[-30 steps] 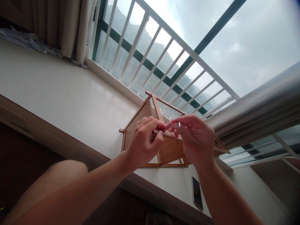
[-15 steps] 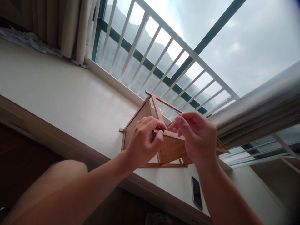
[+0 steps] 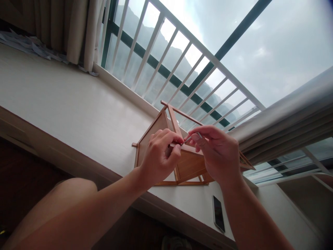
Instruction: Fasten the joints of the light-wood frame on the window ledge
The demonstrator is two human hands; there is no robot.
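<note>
A: What is on the far left of the room?

B: A beige curtain [image 3: 75,27] hangs at the top left, and some crumpled paper [image 3: 28,45] lies below it on the sill [image 3: 73,107]. The sill is wide, white and smooth, and it runs from the upper left down to the lower right. Under its edge the wall is dark wood.

A: And behind the sill?

B: A big window with white bars [image 3: 166,59] and a dark frame. Outside there are grey sky and mountains (the light from there makes the hands look rather dark).

A: Where is the rack?

B: The rack [image 3: 182,156], of light wood, stands on the sill in the middle, close to the window. The left hand [image 3: 158,158] is in front of it, with the fingers curled tight on a small part at the top rail of the rack. What this part is, I cannot tell.

A: And the other hand?

B: The right hand [image 3: 218,154] is just beside, and it pinches a thin metal tool [image 3: 191,138] between thumb and fingers. The tip of the tool points to the left fingers, nearly touching them.

A: More to the right?

B: A phone [image 3: 218,213] lies flat on the sill near the right forearm, and a second curtain [image 3: 286,121] hangs behind.
</note>
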